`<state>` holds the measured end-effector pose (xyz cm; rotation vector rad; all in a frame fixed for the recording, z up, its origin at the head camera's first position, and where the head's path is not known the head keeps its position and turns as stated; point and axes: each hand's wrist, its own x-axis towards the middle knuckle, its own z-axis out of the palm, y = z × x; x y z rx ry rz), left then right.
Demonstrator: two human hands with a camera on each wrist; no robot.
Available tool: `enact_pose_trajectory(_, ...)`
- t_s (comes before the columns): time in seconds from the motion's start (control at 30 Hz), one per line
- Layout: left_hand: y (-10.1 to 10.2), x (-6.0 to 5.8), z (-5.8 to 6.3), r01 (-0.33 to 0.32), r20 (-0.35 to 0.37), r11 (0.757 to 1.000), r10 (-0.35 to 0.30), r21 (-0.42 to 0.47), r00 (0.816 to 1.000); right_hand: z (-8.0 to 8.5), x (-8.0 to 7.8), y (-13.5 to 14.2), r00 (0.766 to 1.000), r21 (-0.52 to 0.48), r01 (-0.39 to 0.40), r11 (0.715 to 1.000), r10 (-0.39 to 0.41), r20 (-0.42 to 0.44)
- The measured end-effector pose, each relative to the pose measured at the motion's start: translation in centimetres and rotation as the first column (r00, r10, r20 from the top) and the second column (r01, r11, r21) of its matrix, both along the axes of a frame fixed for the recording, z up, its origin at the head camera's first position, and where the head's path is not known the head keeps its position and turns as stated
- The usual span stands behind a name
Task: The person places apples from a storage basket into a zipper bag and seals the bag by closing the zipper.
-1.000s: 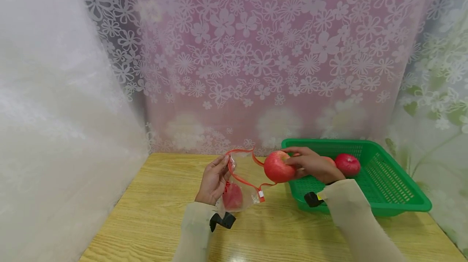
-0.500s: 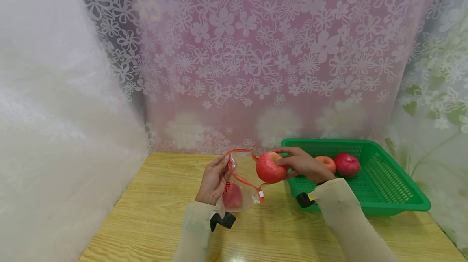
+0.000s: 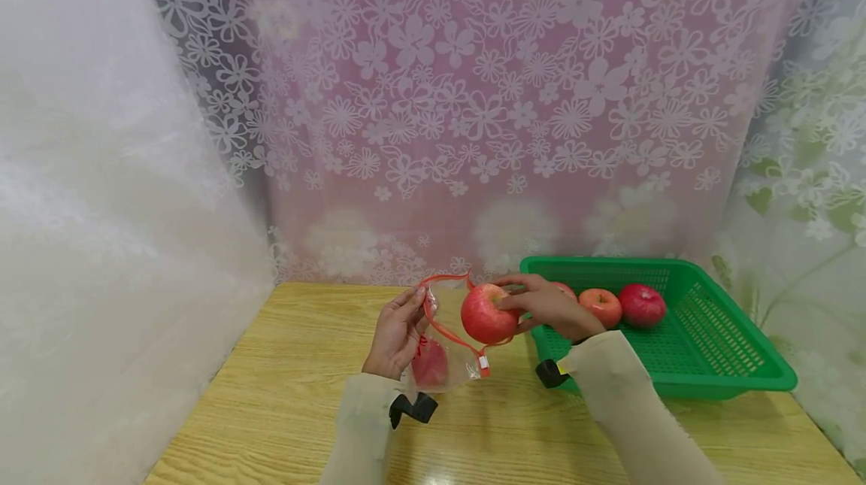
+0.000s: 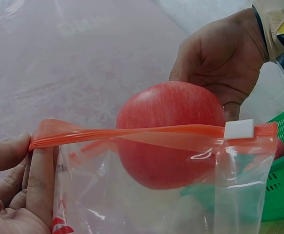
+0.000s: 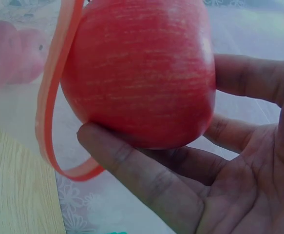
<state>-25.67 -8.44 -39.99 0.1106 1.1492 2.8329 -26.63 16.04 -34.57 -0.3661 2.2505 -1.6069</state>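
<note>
My left hand (image 3: 395,331) pinches the orange rim of a clear slider zip bag (image 4: 166,209) at its left corner. The bag's mouth is spread apart, and a white slider (image 4: 239,129) sits at the other end. Red fruit (image 3: 430,363) shows through the film low in the bag; the right wrist view shows two pieces. With fingers spread round it, my right hand (image 3: 551,308) grips a red apple (image 3: 489,313) at the mouth. Its lower part shows through the front film in the left wrist view. The orange strip (image 5: 44,117) runs close against the apple.
A green plastic basket (image 3: 744,380) stands at the right of the wooden table (image 3: 271,395). It holds a dark red apple (image 3: 643,305), a paler apple (image 3: 601,308) and another apple (image 3: 564,290) partly behind my right hand. A flowered curtain (image 3: 473,131) hangs behind the table.
My right hand has carried the apple left from near the basket to the bag's mouth, uncovering more apples in the basket. My left hand and the bag have hardly moved.
</note>
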Motion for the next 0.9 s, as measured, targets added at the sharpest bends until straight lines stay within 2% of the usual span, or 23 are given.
enact_pose_trajectory(0.47, 0.1, 0.1, 0.0, -0.024, 0.037, 0.999, 0.025, -0.023, 0.999, -0.4, -0.2, -1.9, 1.0, 0.031, 0.02, 0.999, -0.02, 0.007)
enact_pose_trajectory(0.7, 0.0, 0.0, 0.1, -0.015, 0.01, 1.0, 0.015, -0.021, 1.0, -0.7, -0.3, -2.4, 1.0, 0.028, -0.002, 1.0, 0.002, -0.008)
enact_pose_trajectory(0.9, 0.1, 0.0, 0.2, -0.023, 0.015, 0.999, 0.023, -0.023, 1.0, -0.8, -0.4, -2.7, 1.0, 0.025, -0.015, 1.0, 0.015, -0.002)
